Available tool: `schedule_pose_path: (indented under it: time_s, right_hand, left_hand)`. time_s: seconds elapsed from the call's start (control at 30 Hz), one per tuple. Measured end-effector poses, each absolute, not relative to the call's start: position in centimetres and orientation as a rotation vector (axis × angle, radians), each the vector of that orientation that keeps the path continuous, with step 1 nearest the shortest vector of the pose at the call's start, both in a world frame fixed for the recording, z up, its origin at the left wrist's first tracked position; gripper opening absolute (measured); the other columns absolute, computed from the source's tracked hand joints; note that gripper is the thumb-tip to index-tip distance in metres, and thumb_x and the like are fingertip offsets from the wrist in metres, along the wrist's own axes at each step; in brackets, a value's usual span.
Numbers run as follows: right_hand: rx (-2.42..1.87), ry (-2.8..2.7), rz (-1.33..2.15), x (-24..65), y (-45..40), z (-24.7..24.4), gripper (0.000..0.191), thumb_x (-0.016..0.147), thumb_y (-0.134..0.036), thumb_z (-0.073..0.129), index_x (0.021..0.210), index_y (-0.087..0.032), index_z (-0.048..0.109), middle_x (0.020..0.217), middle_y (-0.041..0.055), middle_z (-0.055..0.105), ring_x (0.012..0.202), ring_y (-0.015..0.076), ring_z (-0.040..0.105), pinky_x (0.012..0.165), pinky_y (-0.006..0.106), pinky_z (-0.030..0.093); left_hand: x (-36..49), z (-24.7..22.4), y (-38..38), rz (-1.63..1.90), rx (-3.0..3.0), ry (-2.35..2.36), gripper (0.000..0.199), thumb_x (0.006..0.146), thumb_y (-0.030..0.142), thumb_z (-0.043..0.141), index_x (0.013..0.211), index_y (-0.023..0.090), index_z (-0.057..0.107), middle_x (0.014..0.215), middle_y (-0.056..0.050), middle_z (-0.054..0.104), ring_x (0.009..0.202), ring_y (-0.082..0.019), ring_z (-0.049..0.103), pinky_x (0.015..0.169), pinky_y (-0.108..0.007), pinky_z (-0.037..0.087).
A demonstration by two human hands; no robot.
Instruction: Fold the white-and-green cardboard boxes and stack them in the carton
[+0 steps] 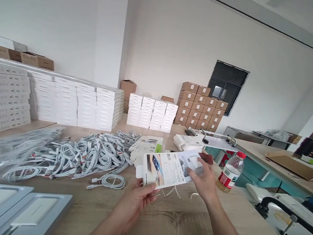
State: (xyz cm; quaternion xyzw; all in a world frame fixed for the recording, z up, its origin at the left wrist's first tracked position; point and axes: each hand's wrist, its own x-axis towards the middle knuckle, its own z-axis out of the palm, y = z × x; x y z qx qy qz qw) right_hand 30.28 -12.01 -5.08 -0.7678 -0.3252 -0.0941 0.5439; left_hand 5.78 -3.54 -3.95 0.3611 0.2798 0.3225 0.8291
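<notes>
A person's left hand (pixel 135 203) and right hand (pixel 203 179) gripped a flat white printed cardboard package (pixel 169 169) in mid-air above a light wooden worktable (pixel 165 219), the left pinching its lower edge between thumb and fingers, the right closed on its far end. To the left of the package lay a tangled heap of coiled white charging cables (pixel 88 156), with a single looped white cable (pixel 107 181) apart from it, nearer the hands. A clear plastic bottle with a red cap (pixel 231 171) stood just right of the right hand. Grey moulded trays (pixel 61 204) sat at the table's left corner. Behind, stacks of white boxes (pixel 75 102) and brown cardboard cartons (pixel 202 106) rose against a white wall (pixel 166 40).
</notes>
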Motion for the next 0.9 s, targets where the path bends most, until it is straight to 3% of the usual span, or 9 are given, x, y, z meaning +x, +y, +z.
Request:
schedule_pose_path:
  time_s: [0.17,0.33,0.43,0.53,0.6,0.7,0.77,0.9]
  right_hand:
    - [-1.473,-0.934,0.196,27.4,-11.7,-4.6,0.066,0.076,-0.061,0.062,0.128,-0.02,0.06,0.133,0.0138,0.06,0.126,0.0314,0.052,0.109,0.049,0.038]
    - [-1.161,-0.843,0.421,24.0,-11.3,-4.0,0.073,0.08,-0.051,0.068,0.144,-0.035,0.038,0.151,0.0057,0.045,0.13,0.0256,0.051,0.101,0.043,0.048]
    - [-0.975,-0.815,0.616,23.6,-11.4,-3.5,0.07,0.081,-0.046,0.069,0.144,-0.034,0.039,0.143,0.0081,0.055,0.121,0.0268,0.059,0.09,0.042,0.055]
    - [-0.923,-0.746,0.608,24.5,-12.0,-3.0,0.072,0.077,-0.043,0.073,0.141,-0.033,0.043,0.137,0.0065,0.06,0.118,0.0268,0.061,0.089,0.042,0.055]
    - [-0.939,-0.748,0.606,25.0,-12.4,-2.8,0.079,0.075,-0.042,0.074,0.145,-0.034,0.037,0.133,0.0059,0.063,0.115,0.0266,0.063,0.09,0.043,0.055]
    - [-0.976,-0.888,0.69,24.7,-12.7,-2.8,0.086,0.078,-0.043,0.073,0.149,-0.033,0.027,0.118,0.0069,0.071,0.107,0.0268,0.067,0.088,0.044,0.054]
    - [-0.991,-1.01,0.718,24.0,-12.8,-2.7,0.08,0.08,-0.042,0.072,0.147,-0.033,0.029,0.114,0.0066,0.072,0.104,0.0259,0.067,0.087,0.042,0.054]
    - [-1.093,-1.161,0.61,23.1,-12.9,-2.9,0.054,0.082,-0.042,0.07,0.132,-0.029,0.051,0.12,0.0069,0.068,0.108,0.0246,0.063,0.088,0.037,0.052]
  left_hand:
    - [5.8,-4.7,-3.4,0.725,0.703,0.449,0.032,0.067,0.008,0.083,0.096,0.013,0.071,0.099,-0.009,0.076,0.08,-0.015,0.071,0.073,-0.023,0.06]
    - [6.3,-4.9,-4.4,0.762,0.687,0.329,0.042,0.068,0.011,0.083,0.108,0.019,0.071,0.109,-0.008,0.075,0.094,-0.019,0.071,0.088,-0.029,0.058]
    - [5.6,-4.4,-4.1,0.619,0.837,0.209,0.055,0.064,0.017,0.087,0.115,0.02,0.069,0.116,-0.01,0.073,0.108,-0.026,0.067,0.093,-0.035,0.054]
    - [4.0,-3.6,-2.5,0.433,0.97,0.071,0.061,0.07,0.044,0.082,0.123,0.018,0.066,0.126,-0.016,0.067,0.116,-0.033,0.063,0.095,-0.042,0.052]
    - [3.1,-3.1,-1.5,0.493,1.029,0.093,0.068,0.077,0.057,0.072,0.132,0.02,0.058,0.131,-0.016,0.064,0.119,-0.033,0.061,0.097,-0.044,0.05]
    - [2.6,-2.4,-1.2,0.645,1.231,0.248,0.076,0.078,0.045,0.075,0.145,0.028,0.042,0.133,-0.013,0.063,0.118,-0.03,0.061,0.097,-0.041,0.049]
    - [2.7,-2.2,-1.8,0.692,1.39,0.309,0.079,0.08,0.037,0.075,0.147,0.031,0.036,0.131,-0.011,0.064,0.114,-0.028,0.063,0.094,-0.039,0.051]
    - [3.0,-2.2,-2.8,0.803,1.632,0.4,0.076,0.084,0.037,0.069,0.15,0.033,0.032,0.127,-0.007,0.066,0.107,-0.027,0.065,0.088,-0.033,0.052]
